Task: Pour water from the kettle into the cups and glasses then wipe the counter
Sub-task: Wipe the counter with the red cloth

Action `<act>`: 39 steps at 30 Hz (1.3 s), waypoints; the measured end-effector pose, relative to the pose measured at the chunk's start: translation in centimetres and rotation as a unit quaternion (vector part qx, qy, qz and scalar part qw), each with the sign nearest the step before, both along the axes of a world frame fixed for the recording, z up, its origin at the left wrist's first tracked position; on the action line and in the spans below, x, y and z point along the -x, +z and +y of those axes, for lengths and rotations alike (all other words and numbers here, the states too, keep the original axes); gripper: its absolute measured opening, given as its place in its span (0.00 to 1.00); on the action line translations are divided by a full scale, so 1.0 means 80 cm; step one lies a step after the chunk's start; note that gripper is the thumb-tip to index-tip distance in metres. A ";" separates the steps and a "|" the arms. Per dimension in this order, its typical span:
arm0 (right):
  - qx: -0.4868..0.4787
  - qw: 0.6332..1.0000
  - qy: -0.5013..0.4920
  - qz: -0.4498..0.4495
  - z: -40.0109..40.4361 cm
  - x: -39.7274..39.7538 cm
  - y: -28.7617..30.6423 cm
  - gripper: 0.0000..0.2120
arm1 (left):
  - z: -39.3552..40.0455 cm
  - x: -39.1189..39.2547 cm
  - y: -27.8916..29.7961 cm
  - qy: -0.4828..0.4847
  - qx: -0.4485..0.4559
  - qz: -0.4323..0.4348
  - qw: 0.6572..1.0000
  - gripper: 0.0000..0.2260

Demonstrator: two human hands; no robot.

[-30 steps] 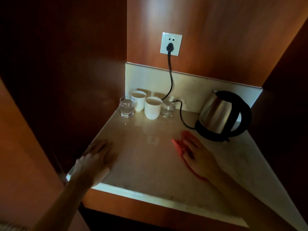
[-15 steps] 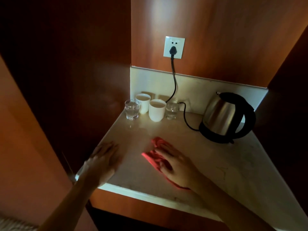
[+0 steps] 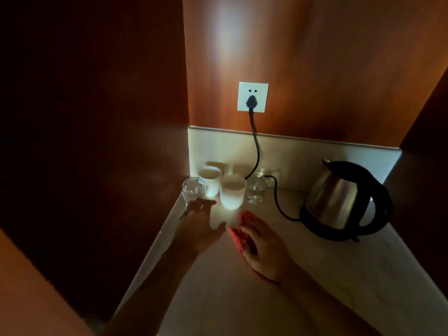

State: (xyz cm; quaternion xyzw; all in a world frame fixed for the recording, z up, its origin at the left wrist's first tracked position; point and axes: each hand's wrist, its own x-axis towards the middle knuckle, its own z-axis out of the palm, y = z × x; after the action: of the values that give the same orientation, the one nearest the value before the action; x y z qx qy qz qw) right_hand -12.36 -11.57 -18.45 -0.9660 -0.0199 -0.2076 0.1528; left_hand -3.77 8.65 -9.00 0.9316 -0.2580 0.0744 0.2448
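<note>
Two white cups (image 3: 233, 192) (image 3: 210, 178) and two clear glasses (image 3: 194, 190) (image 3: 256, 190) stand together in the back left corner of the pale counter (image 3: 315, 275). A steel kettle (image 3: 339, 200) with a black handle sits on its base at the right. My right hand (image 3: 265, 248) lies flat on a red cloth (image 3: 238, 235), pressing it to the counter just in front of the cups. My left hand (image 3: 200, 226) is spread with straight fingers, its fingertips close to the left glass.
A black cord (image 3: 257, 151) runs from the wall socket (image 3: 252, 97) down behind the cups to the kettle base. Wooden walls close the niche on the left, back and right. The counter's left edge (image 3: 150, 248) runs under my left forearm.
My right hand has slid the red cloth left and farther back, toward the cups. My left hand has moved from the counter's front left edge up to the left glass. The camera has come closer.
</note>
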 end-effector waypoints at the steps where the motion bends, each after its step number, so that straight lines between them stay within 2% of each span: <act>1: -0.005 1.000 -0.011 0.004 -0.001 -0.002 -0.003 0.29 | -0.014 -0.017 0.009 -0.017 0.001 -0.017 1.000 0.30; 3: -0.019 0.999 -0.035 0.009 0.000 -0.003 -0.007 0.32 | -0.040 -0.049 0.026 -0.043 -0.016 -0.036 0.998 0.34; 8: -0.039 0.996 -0.083 -0.020 0.010 -0.007 0.000 0.28 | -0.100 -0.122 0.051 -0.120 -0.136 0.000 0.983 0.48; 11: -0.045 0.991 -0.122 -0.026 0.009 -0.010 -0.002 0.32 | -0.122 -0.151 0.049 -0.135 -0.221 0.015 0.966 0.49; 14: -0.058 0.986 -0.156 -0.010 0.005 -0.016 -0.010 0.36 | -0.132 -0.169 0.040 -0.153 -0.267 0.016 0.951 0.47; 17: -0.053 0.985 -0.164 0.019 0.001 -0.025 -0.012 0.37 | -0.135 -0.178 0.036 -0.161 -0.264 0.020 0.951 0.46; 23: 0.007 0.996 -0.088 0.004 -0.008 -0.040 -0.006 0.33 | -0.133 -0.182 0.037 -0.164 -0.250 0.003 0.954 0.45; 30: 0.006 1.000 -0.010 -0.009 -0.015 -0.076 -0.002 0.28 | -0.126 -0.187 0.046 -0.152 -0.249 -0.001 0.957 0.46; 39: -0.031 0.999 0.013 -0.012 -0.014 -0.107 0.012 0.32 | -0.126 -0.184 0.058 -0.126 -0.234 0.030 0.963 0.42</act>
State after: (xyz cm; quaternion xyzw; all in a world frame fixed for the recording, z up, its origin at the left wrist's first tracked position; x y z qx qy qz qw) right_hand -3.80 -12.67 -17.48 -0.9579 -0.0282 -0.2176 0.1854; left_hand 10.97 -1.42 -4.35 0.9247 -0.3761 -0.0478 0.0347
